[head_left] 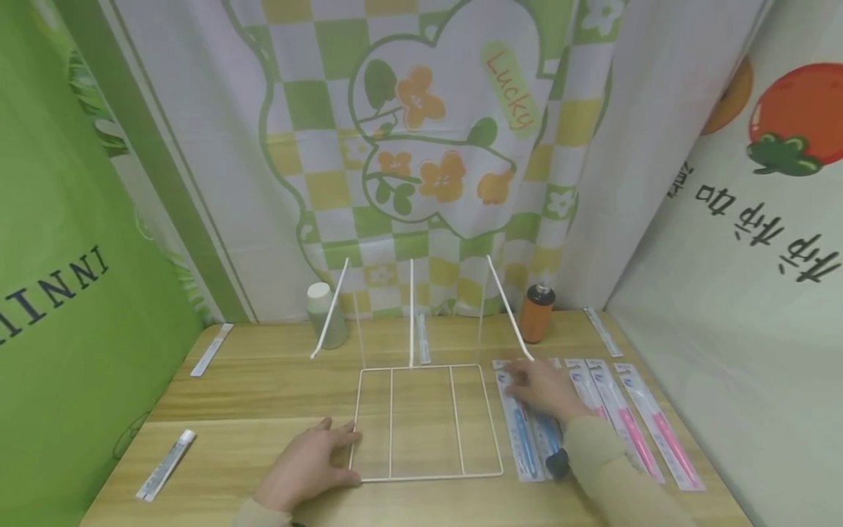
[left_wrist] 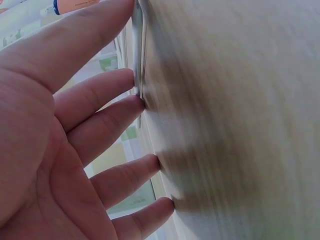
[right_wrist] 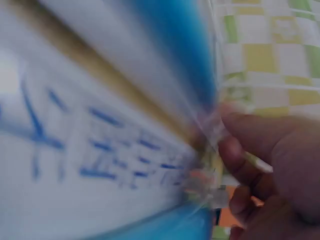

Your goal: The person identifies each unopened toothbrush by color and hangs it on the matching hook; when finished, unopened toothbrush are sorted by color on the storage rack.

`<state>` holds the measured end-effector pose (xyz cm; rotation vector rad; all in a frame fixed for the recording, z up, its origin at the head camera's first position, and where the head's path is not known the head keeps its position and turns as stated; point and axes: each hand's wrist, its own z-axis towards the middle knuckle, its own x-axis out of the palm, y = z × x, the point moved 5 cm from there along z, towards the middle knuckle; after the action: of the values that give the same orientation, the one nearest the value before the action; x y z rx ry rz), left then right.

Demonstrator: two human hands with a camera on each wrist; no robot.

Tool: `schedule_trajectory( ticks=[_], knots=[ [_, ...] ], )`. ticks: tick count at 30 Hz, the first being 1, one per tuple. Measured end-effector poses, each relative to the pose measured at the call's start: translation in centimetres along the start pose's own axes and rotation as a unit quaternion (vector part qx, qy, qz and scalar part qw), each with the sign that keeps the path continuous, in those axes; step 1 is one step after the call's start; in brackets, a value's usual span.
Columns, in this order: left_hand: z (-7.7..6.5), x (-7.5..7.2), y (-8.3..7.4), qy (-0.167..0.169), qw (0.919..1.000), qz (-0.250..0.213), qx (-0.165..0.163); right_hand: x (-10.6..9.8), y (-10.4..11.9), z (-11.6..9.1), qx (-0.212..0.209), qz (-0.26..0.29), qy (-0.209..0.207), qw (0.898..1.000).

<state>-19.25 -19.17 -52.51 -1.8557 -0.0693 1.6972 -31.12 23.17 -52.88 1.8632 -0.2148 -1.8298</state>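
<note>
A white wire rack [head_left: 426, 479] with three upright prongs stands mid-table. At its front left corner is my left hand [head_left: 309, 461], fingers spread and fairly straight, the thumb and fingertips touching the wire and tabletop. In the left wrist view, the left hand [left_wrist: 75, 140] has its palm towards the camera. My right hand [head_left: 546, 388] pinches the top end of a packaged blue toothbrush [head_left: 523, 446], right of the rack. Beside it lies a second packaged blue toothbrush [head_left: 545, 432], partly covered by the hand. The right wrist view shows thumb and finger [right_wrist: 250, 135] on the clear packaging.
Several packaged pink toothbrushes [head_left: 672, 439] lie at right. A pale green bottle [head_left: 332, 326] and an orange bottle [head_left: 536, 322] stand at the back. A small tube [head_left: 166, 466] lies front left; narrow white packets [head_left: 212, 350] lie near the table edges. A curtain [head_left: 448, 146] hangs behind.
</note>
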Motion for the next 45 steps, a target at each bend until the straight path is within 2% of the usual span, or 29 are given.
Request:
schedule_trajectory(
  ticks=[4, 13, 19, 24, 29, 36, 39, 45],
  knots=[
    [0.0, 0.0, 0.1, -0.001, 1.0000, 0.001, 0.001, 0.1, -0.3, 0.0, 0.020, -0.006, -0.002, 1.000],
    [0.0, 0.0, 0.2, 0.002, 0.9999, -0.013, -0.002, -0.3, 0.1, -0.1, 0.009, -0.008, -0.023, 1.000],
    [-0.1, 0.0, 0.1, 0.002, 0.9999, -0.015, -0.002, -0.3, 0.6, -0.3, 0.009, 0.011, -0.011, 1.000],
    [-0.2, 0.1, 0.2, 0.002, 0.9999, -0.013, -0.002, -0.2, 0.6, -0.3, 0.012, -0.018, -0.007, 1.000],
    [-0.3, 0.1, 0.2, 0.003, 0.9999, -0.012, -0.002, -0.1, 1.0, -0.2, -0.003, -0.031, -0.008, 0.999],
    [-0.3, 0.3, 0.3, 0.006, 0.9998, -0.016, -0.007, -0.3, 1.5, -0.2, -0.034, -0.037, -0.046, 0.998],
    [-0.3, 0.4, 0.3, 0.006, 0.9998, -0.020, -0.007, -0.7, 2.0, -0.4, -0.046, -0.017, -0.062, 0.997],
    [-0.3, 0.4, 0.3, 0.004, 0.9998, -0.020, -0.001, -1.4, 2.2, -0.7, -0.041, 0.011, -0.079, 0.996]
  ],
)
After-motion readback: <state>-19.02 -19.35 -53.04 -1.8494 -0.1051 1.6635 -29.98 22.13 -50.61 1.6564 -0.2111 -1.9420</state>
